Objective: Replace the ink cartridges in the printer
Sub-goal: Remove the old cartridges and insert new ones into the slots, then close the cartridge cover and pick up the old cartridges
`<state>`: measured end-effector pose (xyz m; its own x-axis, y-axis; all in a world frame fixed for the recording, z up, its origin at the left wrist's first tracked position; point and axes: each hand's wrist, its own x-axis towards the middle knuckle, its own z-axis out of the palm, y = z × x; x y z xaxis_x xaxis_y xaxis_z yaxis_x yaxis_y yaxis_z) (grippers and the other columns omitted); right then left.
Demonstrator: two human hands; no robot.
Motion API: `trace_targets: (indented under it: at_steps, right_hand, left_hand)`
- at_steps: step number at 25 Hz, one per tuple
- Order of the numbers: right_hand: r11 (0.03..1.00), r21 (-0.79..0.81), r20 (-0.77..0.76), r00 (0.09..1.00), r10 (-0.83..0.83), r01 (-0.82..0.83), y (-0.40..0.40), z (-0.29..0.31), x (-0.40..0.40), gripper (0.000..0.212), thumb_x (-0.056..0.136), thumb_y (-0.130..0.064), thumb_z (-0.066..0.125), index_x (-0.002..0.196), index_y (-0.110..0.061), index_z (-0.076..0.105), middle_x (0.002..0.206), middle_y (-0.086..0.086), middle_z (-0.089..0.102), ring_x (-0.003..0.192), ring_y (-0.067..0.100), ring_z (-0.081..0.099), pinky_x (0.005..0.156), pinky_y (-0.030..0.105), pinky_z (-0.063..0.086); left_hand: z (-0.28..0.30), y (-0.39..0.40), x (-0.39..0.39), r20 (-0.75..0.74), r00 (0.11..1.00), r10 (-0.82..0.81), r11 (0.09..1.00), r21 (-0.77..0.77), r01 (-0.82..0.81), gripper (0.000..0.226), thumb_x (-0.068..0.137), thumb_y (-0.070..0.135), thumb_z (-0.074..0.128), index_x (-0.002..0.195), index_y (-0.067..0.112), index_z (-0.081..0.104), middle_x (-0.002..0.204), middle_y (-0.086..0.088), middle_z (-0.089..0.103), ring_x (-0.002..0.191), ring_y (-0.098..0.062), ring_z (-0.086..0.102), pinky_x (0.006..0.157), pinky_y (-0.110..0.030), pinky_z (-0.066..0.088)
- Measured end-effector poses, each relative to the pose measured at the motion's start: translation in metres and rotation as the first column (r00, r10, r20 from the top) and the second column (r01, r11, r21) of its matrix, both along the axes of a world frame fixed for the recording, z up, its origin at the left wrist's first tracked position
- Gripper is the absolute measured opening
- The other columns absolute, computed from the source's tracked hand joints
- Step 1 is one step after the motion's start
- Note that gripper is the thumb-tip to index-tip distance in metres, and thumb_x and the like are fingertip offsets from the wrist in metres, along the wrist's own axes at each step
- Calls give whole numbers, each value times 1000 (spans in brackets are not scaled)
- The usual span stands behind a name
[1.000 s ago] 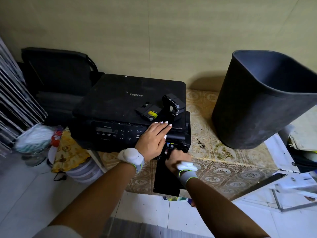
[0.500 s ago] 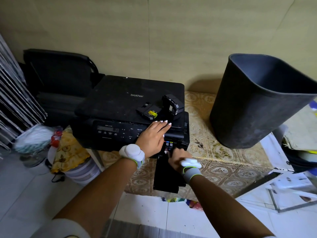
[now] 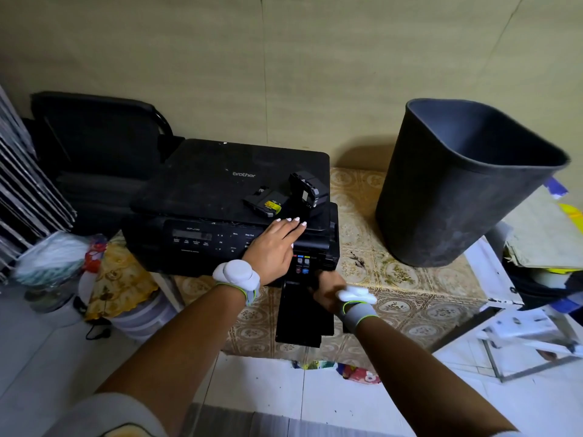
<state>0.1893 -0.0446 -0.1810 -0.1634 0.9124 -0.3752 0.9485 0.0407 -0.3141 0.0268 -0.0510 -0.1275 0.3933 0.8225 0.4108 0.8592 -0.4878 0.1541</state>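
The black printer (image 3: 220,190), marked "brother" on its lid, sits on the patterned tabletop (image 3: 410,298). The left hand (image 3: 274,247) lies flat, fingers straight, on its front. At five o'clock from it, the right hand (image 3: 328,290) seems curled on the open cartridge door (image 3: 303,313). Two cartridges (image 3: 285,197) rest on the lid.

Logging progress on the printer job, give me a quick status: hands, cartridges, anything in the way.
Left hand flat on the printer. Right hand at the open cartridge bay, grip hidden. Two cartridges out on the lid. Nothing blocking.
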Motion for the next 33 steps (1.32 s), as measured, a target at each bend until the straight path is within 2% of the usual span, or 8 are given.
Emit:
trace_targets:
  at_steps: [8,11,13,15,21,25,29,33]
  right_hand:
    - [952,92,95,954,283,-292,-26,-2,33,37,81,-39,51,113,-20,56,121,6,44,115,28,44,100,34,41]
    - [947,77,81,948,307,-313,-33,7,47,32,79,-18,49,109,-22,59,120,4,47,113,30,51,94,32,44]
    - [931,55,92,931,354,-360,-37,8,57,43,73,-6,48,108,-28,60,123,2,47,116,30,51,95,32,45]
    - [899,26,132,893,431,-438,-41,8,65,47,76,-9,51,116,-34,55,134,-2,40,123,27,46,103,34,42]
    - [857,-48,213,833,511,-513,-44,4,54,59,79,-38,66,130,-17,46,144,6,31,128,30,42,104,35,38]
    - [859,-60,158,845,511,-509,-39,15,48,51,73,-44,71,110,-12,58,133,9,41,124,31,43,99,32,39]
    - [860,-60,161,845,510,-507,-33,32,46,76,71,-44,73,132,-10,43,141,12,37,130,31,38,105,35,37]
    - [897,61,128,895,427,-437,-24,46,40,52,81,-31,66,125,-8,48,130,15,48,117,32,52,93,34,45]
  left_hand:
    - [4,-2,-1,-77,997,23,982,-183,-36,57,96,19,43,150,14,27,157,-3,30,145,-20,25,122,-29,13]
    - [14,-6,-2,-144,989,35,986,-158,-58,58,94,18,44,150,13,26,157,-3,30,145,-18,26,122,-31,12]
    - [13,-19,4,-249,964,-89,994,-82,71,59,88,15,50,145,11,37,149,-8,42,138,-22,39,119,-37,22]
    - [4,-37,10,-383,872,-306,948,-212,239,49,91,24,48,139,14,44,140,-6,50,129,-23,47,111,-38,31]
    - [-31,-64,11,-485,723,-493,815,-548,188,66,88,56,50,136,11,43,133,-8,48,119,-24,47,102,-35,32]
    - [-25,-58,1,-502,712,-491,826,-527,198,62,86,54,55,130,11,48,129,-8,52,117,-25,49,102,-35,32]
    - [-15,-54,-4,-555,680,-480,855,-467,223,57,89,48,52,129,8,48,128,-10,53,117,-26,50,105,-36,32]
    - [1,-48,-4,-582,742,-334,942,-186,278,37,87,33,60,116,11,61,113,-4,66,105,-22,63,101,-30,46]
